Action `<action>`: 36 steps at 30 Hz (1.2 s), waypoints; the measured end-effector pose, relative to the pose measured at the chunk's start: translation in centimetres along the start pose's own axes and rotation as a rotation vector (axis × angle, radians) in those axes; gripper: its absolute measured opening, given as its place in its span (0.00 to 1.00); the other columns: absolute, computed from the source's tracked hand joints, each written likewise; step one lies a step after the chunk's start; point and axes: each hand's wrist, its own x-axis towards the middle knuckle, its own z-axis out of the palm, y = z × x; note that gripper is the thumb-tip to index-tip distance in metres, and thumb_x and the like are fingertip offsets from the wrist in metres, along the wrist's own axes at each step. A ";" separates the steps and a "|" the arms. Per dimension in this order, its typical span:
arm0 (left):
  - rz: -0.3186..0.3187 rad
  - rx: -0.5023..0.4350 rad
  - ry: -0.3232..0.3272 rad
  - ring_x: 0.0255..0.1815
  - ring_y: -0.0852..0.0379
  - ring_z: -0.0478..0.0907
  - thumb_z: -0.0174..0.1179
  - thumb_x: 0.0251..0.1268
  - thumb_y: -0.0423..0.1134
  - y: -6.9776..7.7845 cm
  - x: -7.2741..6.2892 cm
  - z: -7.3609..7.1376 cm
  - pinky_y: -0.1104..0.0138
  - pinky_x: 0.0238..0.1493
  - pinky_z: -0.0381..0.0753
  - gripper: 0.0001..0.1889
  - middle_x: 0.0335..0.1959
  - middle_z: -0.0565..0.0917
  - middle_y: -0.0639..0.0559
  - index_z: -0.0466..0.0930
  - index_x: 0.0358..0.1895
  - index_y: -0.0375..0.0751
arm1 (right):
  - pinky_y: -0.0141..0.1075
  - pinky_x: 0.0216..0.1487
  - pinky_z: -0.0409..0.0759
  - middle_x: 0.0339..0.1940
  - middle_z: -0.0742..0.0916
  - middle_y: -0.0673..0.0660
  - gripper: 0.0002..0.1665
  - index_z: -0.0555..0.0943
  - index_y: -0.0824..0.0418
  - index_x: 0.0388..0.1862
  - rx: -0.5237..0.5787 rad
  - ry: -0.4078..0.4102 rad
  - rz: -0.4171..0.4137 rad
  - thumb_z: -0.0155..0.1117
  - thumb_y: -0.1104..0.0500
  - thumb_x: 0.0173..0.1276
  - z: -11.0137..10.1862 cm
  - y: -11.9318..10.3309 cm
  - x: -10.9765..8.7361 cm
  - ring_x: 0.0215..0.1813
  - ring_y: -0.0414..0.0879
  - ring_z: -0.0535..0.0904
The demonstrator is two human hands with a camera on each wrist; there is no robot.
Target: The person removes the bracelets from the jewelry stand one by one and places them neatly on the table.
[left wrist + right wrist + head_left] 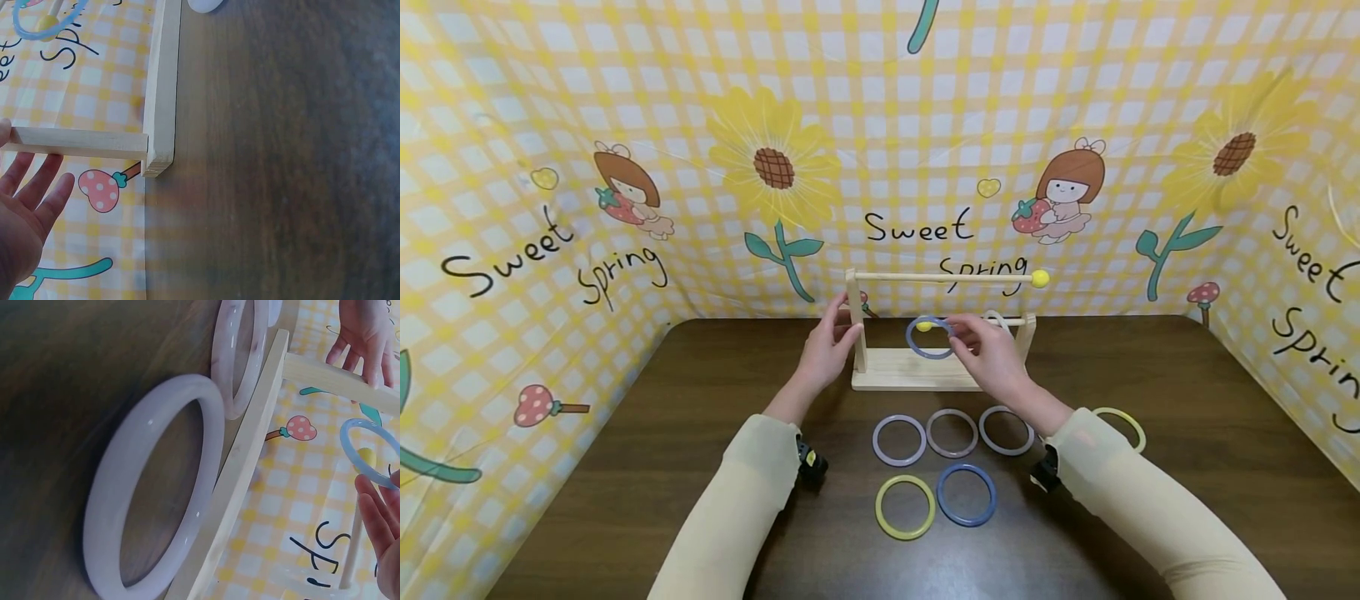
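Note:
My left hand [826, 354] holds the left post [856, 329] of a wooden bangle rack, thumb on one side and fingers on the other. My right hand [992, 354] pinches a translucent light-blue bangle [345, 444] by its right edge. That bangle is raised above the rack's base [910, 382] and overlaps the yellow ball [923, 327] at the tip of the lower bar. Farther along this bar hangs a whitish bangle [995, 314], partly hidden by my right hand. The upper bar [940, 277] carries nothing and ends in another yellow ball [1040, 279].
In front of the rack lie several bangles on the dark wooden table [640, 467]: a lilac one [876, 439], a pinkish one [952, 455], a yellow one [878, 510] and a blue one [967, 522]. A yellow-green bangle [1141, 433] lies beyond my right sleeve. Checked cloth [880, 150] encloses the back and sides.

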 end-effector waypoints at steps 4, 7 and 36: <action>0.011 -0.002 -0.001 0.55 0.38 0.76 0.53 0.75 0.37 0.0 -0.1 0.0 0.47 0.55 0.75 0.28 0.57 0.76 0.39 0.57 0.73 0.51 | 0.40 0.34 0.83 0.35 0.86 0.59 0.14 0.81 0.66 0.48 0.017 0.013 -0.014 0.65 0.71 0.64 -0.6 -0.2 -0.3 0.36 0.49 0.83; 0.010 0.001 -0.003 0.56 0.38 0.76 0.53 0.74 0.37 0.0 -0.1 0.0 0.47 0.56 0.75 0.28 0.58 0.75 0.38 0.56 0.74 0.50 | 0.41 0.33 0.83 0.35 0.86 0.59 0.14 0.81 0.66 0.49 0.024 0.025 -0.027 0.65 0.72 0.64 -1.2 -0.2 -0.5 0.35 0.49 0.84; -0.015 0.005 -0.010 0.57 0.40 0.76 0.53 0.74 0.38 0.4 -0.1 -0.1 0.48 0.56 0.74 0.28 0.58 0.75 0.40 0.56 0.73 0.52 | 0.26 0.28 0.78 0.32 0.86 0.55 0.19 0.83 0.65 0.47 0.020 -0.015 -0.092 0.69 0.77 0.57 -8.2 0.2 -5.6 0.29 0.41 0.80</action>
